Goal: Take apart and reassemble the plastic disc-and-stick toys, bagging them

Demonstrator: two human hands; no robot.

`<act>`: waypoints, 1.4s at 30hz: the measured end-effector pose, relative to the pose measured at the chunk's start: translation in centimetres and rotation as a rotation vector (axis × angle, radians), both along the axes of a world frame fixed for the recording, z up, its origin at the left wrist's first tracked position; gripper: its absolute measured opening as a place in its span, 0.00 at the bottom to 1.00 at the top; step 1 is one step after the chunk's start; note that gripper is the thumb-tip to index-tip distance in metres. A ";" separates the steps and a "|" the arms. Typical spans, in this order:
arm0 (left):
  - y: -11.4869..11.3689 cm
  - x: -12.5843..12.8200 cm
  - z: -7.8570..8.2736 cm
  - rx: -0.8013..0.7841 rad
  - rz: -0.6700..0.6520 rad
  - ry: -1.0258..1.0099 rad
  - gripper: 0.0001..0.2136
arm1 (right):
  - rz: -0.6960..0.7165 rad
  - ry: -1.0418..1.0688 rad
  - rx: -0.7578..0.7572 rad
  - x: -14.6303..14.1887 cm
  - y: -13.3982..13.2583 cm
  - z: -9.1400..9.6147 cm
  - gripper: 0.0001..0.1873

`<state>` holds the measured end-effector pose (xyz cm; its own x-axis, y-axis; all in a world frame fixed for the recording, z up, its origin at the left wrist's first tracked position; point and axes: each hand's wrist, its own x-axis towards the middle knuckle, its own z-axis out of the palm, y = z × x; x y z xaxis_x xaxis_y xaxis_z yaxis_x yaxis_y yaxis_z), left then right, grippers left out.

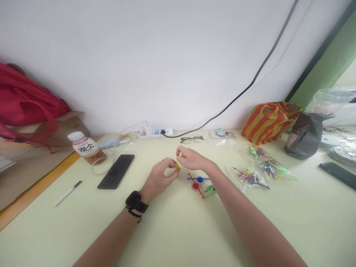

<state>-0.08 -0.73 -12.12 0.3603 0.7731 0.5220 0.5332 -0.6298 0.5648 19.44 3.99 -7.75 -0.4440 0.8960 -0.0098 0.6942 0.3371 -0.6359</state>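
Note:
My left hand [160,178], with a black watch on its wrist, pinches a small yellow plastic piece [177,166] between thumb and fingertips. Just above and to the right, my right hand [193,158] is closed on a thin yellow plastic piece [178,151], mostly covered by the fingers. The two hands are close together over the table. Under my right forearm lie a red spinner arrow [195,185] and a blue spinner arrow [200,180], the red one overlapping the blue. Green and black plastic pieces [210,190] beside them are partly hidden by that forearm.
Several clear bags of coloured arrows [251,178] lie at right, near a striped bag [267,122] and a dark bag [304,135]. Glasses [191,139] and a power strip [155,132] are at the wall. At left are a phone [116,171], a bottle [87,148] and a pen [67,194].

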 end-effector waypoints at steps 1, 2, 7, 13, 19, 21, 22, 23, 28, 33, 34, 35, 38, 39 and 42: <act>0.0 -0.1 -0.2 -0.011 -0.015 0.031 0.04 | -0.020 -0.049 -0.007 0.4 0.1 -0.1 0.05; 0.0 -0.2 -0.4 -0.020 -0.025 0.069 0.03 | -0.037 -0.084 -0.018 0.9 0.3 -0.2 0.06; 0.7 -0.8 -1.4 0.041 0.005 0.294 0.09 | -0.062 -0.181 -0.046 3.4 0.9 -0.1 0.09; 1.1 -1.4 -1.6 0.188 0.141 0.421 0.12 | 0.158 -0.030 -0.049 3.8 0.8 1.1 0.15; 0.7 -0.7 -1.0 0.194 0.131 0.241 0.11 | 0.125 -0.148 -0.059 3.5 0.2 2.0 0.14; 0.7 -0.6 -0.8 0.193 0.114 0.213 0.09 | 0.168 -0.274 -0.220 3.1 -0.5 2.7 0.12; 0.7 -0.5 -0.8 0.189 0.105 0.206 0.08 | 0.190 -0.361 -0.312 2.7 -0.9 3.0 0.11; 0.7 -0.5 -0.7 0.185 0.097 0.200 0.07 | 0.205 -0.438 -0.380 2.1 -1.4 3.3 0.10; 0.7 -0.5 -0.4 0.212 0.106 0.121 0.07 | 0.217 -0.617 -0.409 -0.2 -2.9 3.9 0.12; -0.2 -0.2 0.6 0.239 0.042 -0.132 0.07 | 0.298 -0.255 -0.331 0.6 -2.7 4.5 0.04; -0.4 -0.1 0.7 0.229 0.020 -0.180 0.08 | 0.306 -0.117 -0.309 0.8 -2.6 4.6 0.02; -0.6 0.0 0.8 0.215 0.000 -0.217 0.10 | 0.306 0.021 -0.295 1.0 -2.4 4.7 0.01; -0.8 0.3 0.9 0.183 -0.021 -0.307 0.14 | 0.279 0.327 -0.305 0.8 -1.9 4.2 0.03; -0.7 0.3 0.8 0.170 -0.011 -0.334 0.16 | 0.263 0.388 -0.317 0.6 -1.8 3.9 0.03; -0.4 0.3 0.7 0.129 -0.004 -0.347 0.19 | 0.221 0.508 -0.342 0.0 -1.3 2.9 0.03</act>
